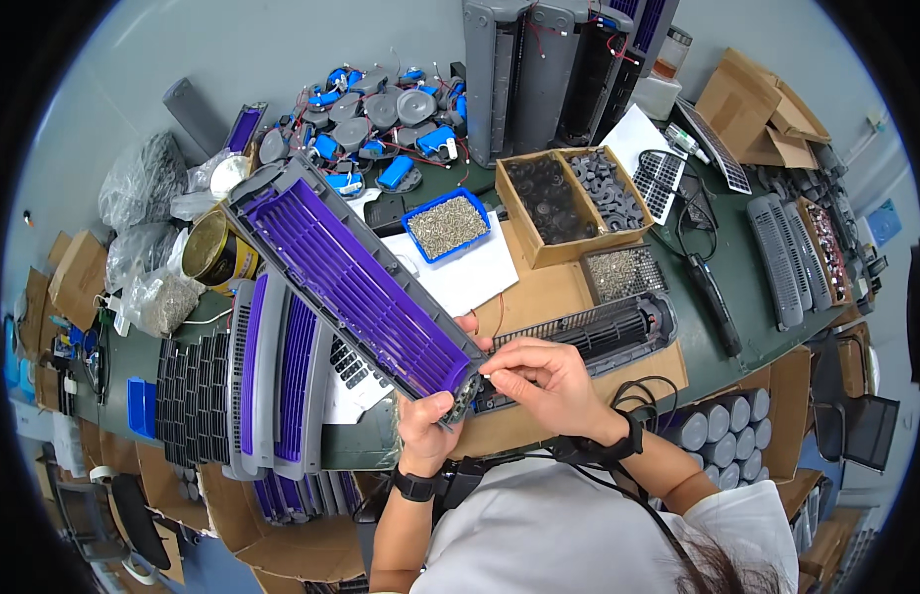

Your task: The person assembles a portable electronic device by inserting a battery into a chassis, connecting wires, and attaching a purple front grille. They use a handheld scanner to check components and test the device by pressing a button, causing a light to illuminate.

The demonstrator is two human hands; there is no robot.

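Note:
A long grey housing with a purple slatted panel [356, 287] is raised at a slant over the table, its far end up to the left. My left hand [425, 426] is closed around its near end, where a small green circuit board [465, 401] shows. At that end my right hand [544, 381] is in a pinch, thumb against forefinger. A tiny whitish bit shows at those fingertips, too small to name. Beyond my right hand lies another open grey housing [618, 337] with a black ribbed roller inside, resting on cardboard [539, 426].
A blue tray of screws [448, 226] and a divided wooden box [569, 247] of black and grey parts stand behind. Grey housings [282, 396] are lined up at left. A corded electric screwdriver [713, 307] lies right. Round bases with blue batteries [381, 119] are piled at the back.

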